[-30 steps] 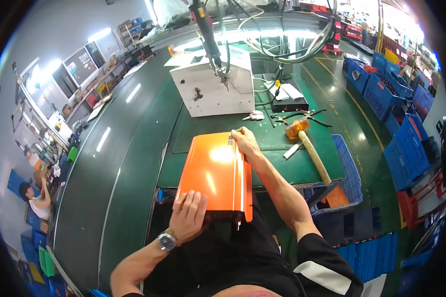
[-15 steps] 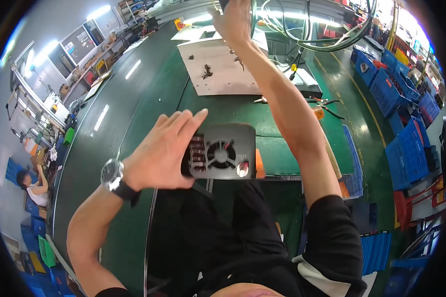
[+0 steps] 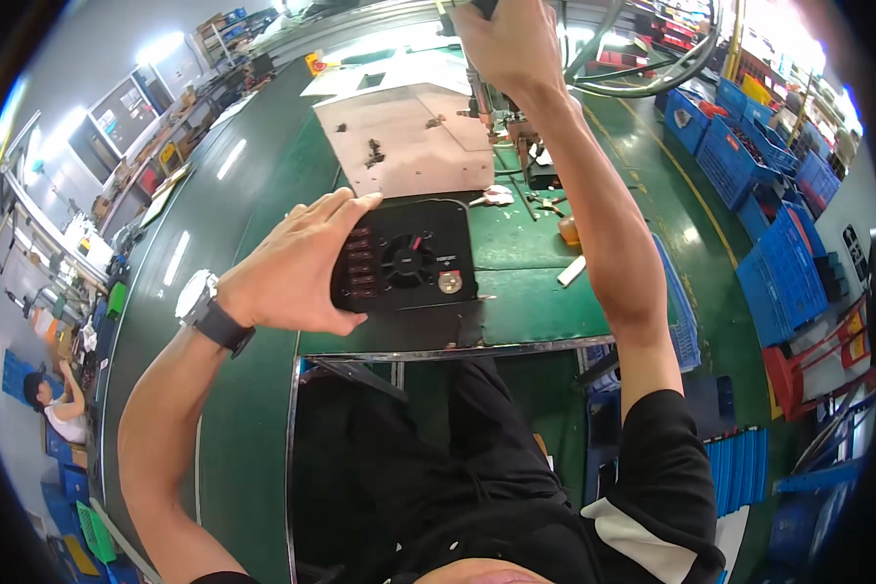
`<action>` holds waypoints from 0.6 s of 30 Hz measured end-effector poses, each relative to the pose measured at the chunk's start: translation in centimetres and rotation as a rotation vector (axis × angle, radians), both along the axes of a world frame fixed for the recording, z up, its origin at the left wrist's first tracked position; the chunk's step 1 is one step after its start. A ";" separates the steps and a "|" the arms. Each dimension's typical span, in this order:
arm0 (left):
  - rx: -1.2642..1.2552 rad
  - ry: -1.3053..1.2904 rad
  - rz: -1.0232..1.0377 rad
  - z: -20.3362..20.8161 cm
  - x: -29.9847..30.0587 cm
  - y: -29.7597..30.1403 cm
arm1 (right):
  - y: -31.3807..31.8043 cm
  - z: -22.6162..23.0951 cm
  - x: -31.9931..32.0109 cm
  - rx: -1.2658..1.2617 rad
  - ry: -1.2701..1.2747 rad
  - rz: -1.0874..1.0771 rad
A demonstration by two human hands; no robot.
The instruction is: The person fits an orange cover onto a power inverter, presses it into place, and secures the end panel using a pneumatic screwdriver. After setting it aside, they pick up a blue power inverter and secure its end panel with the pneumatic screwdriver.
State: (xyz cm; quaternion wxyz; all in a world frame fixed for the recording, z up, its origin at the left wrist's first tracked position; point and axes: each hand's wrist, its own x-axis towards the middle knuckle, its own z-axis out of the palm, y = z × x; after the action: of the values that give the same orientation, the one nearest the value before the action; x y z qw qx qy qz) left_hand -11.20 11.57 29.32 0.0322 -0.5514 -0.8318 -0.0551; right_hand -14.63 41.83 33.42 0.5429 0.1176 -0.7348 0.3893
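- Left hand (image 3: 297, 265), one: we see it clamped on the left side of the black box, fingers along the far edge, thumb at the near edge.
- Right hand (image 3: 508, 49), one: raised high and wrapped around a dark tool (image 3: 477, 92), whose grip it mostly hides.
- Black box (image 3: 414, 255), one: at the front of the green table (image 3: 530, 326), between us and the white box (image 3: 409, 141); its panel bears a fan (image 3: 408, 261) and a row of reddish terminals (image 3: 361, 263). We cannot see its underside.
- Mallet (image 3: 568, 232), one, amber-headed: on the table, partly behind our right forearm; pale strip (image 3: 571, 272) nearby.
- Cables (image 3: 642, 88), looped: to the right of the raised hand.
- Hazard, tipping: one hand alone steadies the box, so we judge that an off-centre push could rock or turn it.
- Hazard, slipping: a tool brought down at a slant could skid into the fan or scratch the panel.
- Hazard, pinching: our left thumb and fingers lie close to the panel, so a stray tip could catch them.
- Hazard, snagging: the loops could catch our right arm if it swings wide.
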 end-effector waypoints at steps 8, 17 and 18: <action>-0.030 0.025 0.081 -1.0 1.9 -0.7 | 1.8 -0.4 1.1 -0.237 -0.492 0.256; -0.100 0.052 0.100 0.8 3.5 1.5 | 3.2 -3.7 -3.2 0.030 -0.101 0.086; -0.072 0.042 0.117 0.3 3.3 1.9 | 4.6 -4.0 -4.1 0.074 -0.122 0.011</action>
State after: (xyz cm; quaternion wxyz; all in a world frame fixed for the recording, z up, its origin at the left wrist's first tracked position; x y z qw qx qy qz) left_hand -7.94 13.50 29.62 0.0329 -0.5039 -0.8631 -0.0114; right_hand -18.75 46.42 29.41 0.4904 0.1178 -0.7797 0.3710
